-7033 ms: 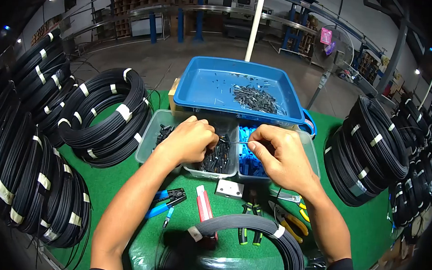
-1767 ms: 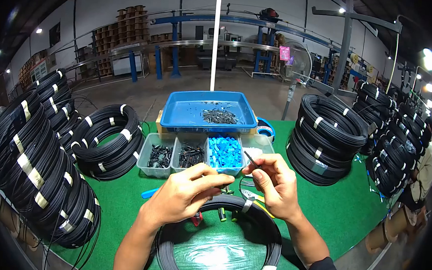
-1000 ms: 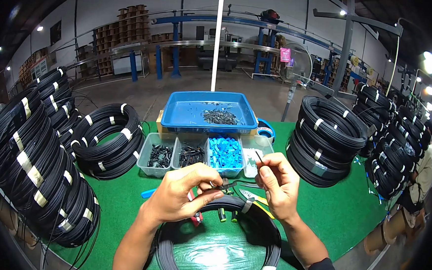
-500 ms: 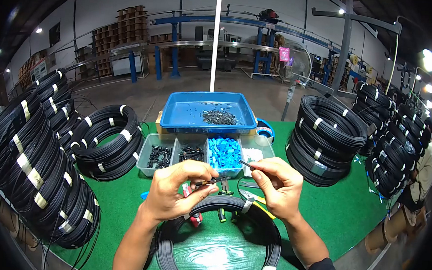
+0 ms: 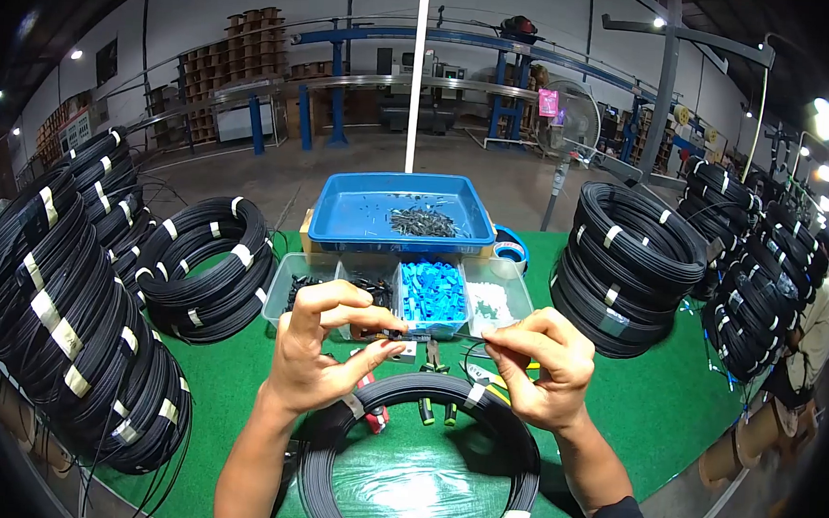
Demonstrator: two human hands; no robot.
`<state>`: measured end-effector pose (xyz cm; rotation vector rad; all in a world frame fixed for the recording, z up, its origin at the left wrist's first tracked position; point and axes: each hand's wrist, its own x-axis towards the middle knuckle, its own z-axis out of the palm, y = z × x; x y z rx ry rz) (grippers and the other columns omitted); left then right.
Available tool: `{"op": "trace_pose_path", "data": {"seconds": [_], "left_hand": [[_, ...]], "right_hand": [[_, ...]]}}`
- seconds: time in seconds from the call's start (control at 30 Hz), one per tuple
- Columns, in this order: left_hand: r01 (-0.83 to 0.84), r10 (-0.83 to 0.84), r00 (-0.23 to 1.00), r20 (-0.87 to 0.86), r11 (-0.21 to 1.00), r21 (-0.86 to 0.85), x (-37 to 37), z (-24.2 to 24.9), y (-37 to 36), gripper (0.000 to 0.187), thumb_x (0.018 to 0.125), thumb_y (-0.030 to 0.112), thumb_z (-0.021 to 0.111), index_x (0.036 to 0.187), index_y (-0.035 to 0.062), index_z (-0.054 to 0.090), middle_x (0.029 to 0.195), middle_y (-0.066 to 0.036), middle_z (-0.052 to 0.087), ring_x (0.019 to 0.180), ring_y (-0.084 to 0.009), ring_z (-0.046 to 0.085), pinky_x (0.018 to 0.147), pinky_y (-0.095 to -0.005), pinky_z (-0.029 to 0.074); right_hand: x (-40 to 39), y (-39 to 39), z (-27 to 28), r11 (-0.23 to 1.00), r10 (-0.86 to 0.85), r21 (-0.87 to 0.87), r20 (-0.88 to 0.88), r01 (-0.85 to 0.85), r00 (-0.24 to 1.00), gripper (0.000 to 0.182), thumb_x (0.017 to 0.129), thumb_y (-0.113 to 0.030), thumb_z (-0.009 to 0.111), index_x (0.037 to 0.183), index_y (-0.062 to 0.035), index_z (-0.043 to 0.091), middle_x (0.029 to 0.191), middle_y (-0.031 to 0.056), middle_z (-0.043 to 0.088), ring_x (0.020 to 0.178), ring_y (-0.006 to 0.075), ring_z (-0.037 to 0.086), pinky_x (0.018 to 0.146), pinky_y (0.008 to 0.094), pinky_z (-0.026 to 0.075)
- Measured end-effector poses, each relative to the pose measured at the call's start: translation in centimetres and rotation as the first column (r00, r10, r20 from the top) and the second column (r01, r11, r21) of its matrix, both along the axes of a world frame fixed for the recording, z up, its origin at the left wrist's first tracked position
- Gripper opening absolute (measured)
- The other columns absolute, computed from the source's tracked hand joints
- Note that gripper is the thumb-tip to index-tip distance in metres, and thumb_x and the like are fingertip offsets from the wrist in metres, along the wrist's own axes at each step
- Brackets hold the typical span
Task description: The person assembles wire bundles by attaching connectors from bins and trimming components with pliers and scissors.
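Note:
My left hand (image 5: 321, 353) is closed, thumb and fingers pinching a small black connector-like piece (image 5: 393, 335) whose exact kind I cannot tell. Opposite it, my right hand (image 5: 545, 370) pinches a thin black cable, its fingertips mostly hiding the end. The gap between both hands is narrow, above the tools. Below them lies a black cable coil (image 5: 426, 385) bound with white tape. Behind the hands, a clear divided box (image 5: 515, 315) holds black parts (image 5: 370, 292), blue clips (image 5: 431, 293) and small white pieces (image 5: 490, 300).
Red-handled pliers (image 5: 378, 418), green-and-black-handled pliers (image 5: 427, 412) and a yellow-handled tool (image 5: 498, 393) lie near the coil. A blue tray (image 5: 342, 207) with dark scraps stands behind the box. Stacked cable coils flank the green table, left (image 5: 68, 333) and right (image 5: 622, 272).
My left hand has turned, its fingers lifted and spread more around the black piece. My right hand has shifted slightly right and down, its cable end now lower.

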<state>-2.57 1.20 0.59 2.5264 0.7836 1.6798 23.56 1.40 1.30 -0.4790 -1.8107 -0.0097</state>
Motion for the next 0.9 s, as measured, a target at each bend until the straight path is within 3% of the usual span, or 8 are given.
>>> {"op": "trace_pose_path", "data": {"seconds": [0.07, 0.1, 0.17, 0.23, 0.3, 0.47, 0.53, 0.9], "left_hand": [[0.025, -0.024, 1.0, 0.018, 1.0, -0.014, -0.1, -0.1, 0.1, 0.065, 0.076, -0.008, 0.079, 0.118, 0.0054, 0.031, 0.096, -0.012, 0.073, 0.085, -0.0136, 0.065, 0.069, -0.0226, 0.049], [0.026, -0.026, 1.0, 0.005, 1.0, 0.01, -0.3, -0.1, 0.2, 0.065, 0.076, -0.01, 0.079, 0.118, 0.0054, 0.031, 0.096, -0.013, 0.073, 0.086, -0.0145, 0.066, 0.071, -0.0235, 0.05], [0.028, -0.027, 1.0, -0.008, 0.999, 0.032, -0.3, -0.2, 0.4, 0.066, 0.076, -0.011, 0.078, 0.118, 0.0054, 0.03, 0.096, -0.014, 0.073, 0.087, -0.0154, 0.066, 0.073, -0.0243, 0.052], [0.052, -0.055, 0.995, 0.078, 0.998, 0.033, -0.3, -0.4, 0.6, 0.056, 0.077, -0.007, 0.077, 0.116, 0.0053, 0.039, 0.095, -0.01, 0.074, 0.087, -0.0206, 0.074, 0.074, -0.0295, 0.057], [0.071, -0.074, 0.994, 0.08, 0.997, 0.036, -0.2, -0.3, 0.7, 0.055, 0.077, -0.007, 0.076, 0.116, 0.0052, 0.04, 0.095, -0.01, 0.075, 0.087, -0.0209, 0.074, 0.074, -0.0296, 0.057], [0.077, -0.081, 0.994, 0.077, 0.996, 0.05, -0.1, -0.5, 0.7, 0.054, 0.077, -0.007, 0.076, 0.117, 0.0052, 0.041, 0.095, -0.011, 0.075, 0.086, -0.0218, 0.074, 0.074, -0.0303, 0.058], [0.04, -0.033, 0.998, -0.055, 0.991, 0.131, -0.2, 0.4, 0.3, 0.053, 0.078, -0.008, 0.075, 0.117, 0.0055, 0.042, 0.096, -0.011, 0.075, 0.086, -0.0218, 0.074, 0.073, -0.03, 0.058], [0.133, -0.131, 0.991, -0.031, 0.987, 0.085, 0.5, 0.3, 0.2, 0.057, 0.077, -0.014, 0.073, 0.12, 0.0049, 0.04, 0.097, -0.015, 0.073, 0.088, -0.0234, 0.074, 0.072, -0.0312, 0.061]], "right_hand": [[0.0, -0.3, 0.1, 0.999, -0.01, -0.038, 0.078, 0.013, 0.997, 0.026, 0.072, 0.008, 0.076, 0.095, -0.0025, 0.075, 0.076, 0.0091, 0.065, 0.062, 0.018, 0.063, 0.055, 0.0279, 0.049], [-0.2, 0.0, 0.0, 1.0, -0.005, 0.002, 0.059, 0.005, 0.998, 0.025, 0.07, 0.008, 0.078, 0.093, -0.0032, 0.077, 0.072, 0.006, 0.063, 0.059, 0.0141, 0.06, 0.053, 0.0248, 0.045], [-0.2, 0.1, -0.1, 1.0, -0.003, 0.008, 0.076, 0.002, 0.997, 0.026, 0.07, 0.008, 0.078, 0.093, -0.0033, 0.077, 0.071, 0.0059, 0.062, 0.059, 0.0142, 0.06, 0.053, 0.025, 0.046], [-0.1, 0.1, -0.2, 1.0, 0.0, 0.013, 0.093, -0.002, 0.996, 0.027, 0.069, 0.008, 0.078, 0.093, -0.0033, 0.077, 0.071, 0.0058, 0.062, 0.059, 0.0144, 0.06, 0.053, 0.0253, 0.046], [0.2, -0.2, 0.0, 1.0, 0.002, -0.021, 0.161, 0.001, 0.987, 0.028, 0.071, 0.006, 0.076, 0.097, -0.0029, 0.075, 0.076, 0.0088, 0.064, 0.063, 0.0197, 0.064, 0.056, 0.0304, 0.05], [0.0, -0.5, 0.2, 0.998, 0.002, -0.057, 0.165, 0.007, 0.986, 0.026, 0.072, 0.005, 0.076, 0.097, -0.0026, 0.074, 0.077, 0.0094, 0.064, 0.063, 0.0198, 0.064, 0.056, 0.0306, 0.05], [0.0, -0.6, 0.2, 0.998, 0.0, -0.063, 0.167, 0.011, 0.986, 0.025, 0.073, 0.004, 0.076, 0.097, -0.0024, 0.074, 0.077, 0.0095, 0.064, 0.063, 0.0199, 0.064, 0.056, 0.0306, 0.05], [-0.1, -0.8, 0.3, 0.998, -0.001, -0.063, 0.193, 0.014, 0.981, 0.024, 0.074, 0.003, 0.076, 0.097, -0.0014, 0.073, 0.079, 0.0096, 0.065, 0.064, 0.0207, 0.064, 0.056, 0.0308, 0.05]]}}
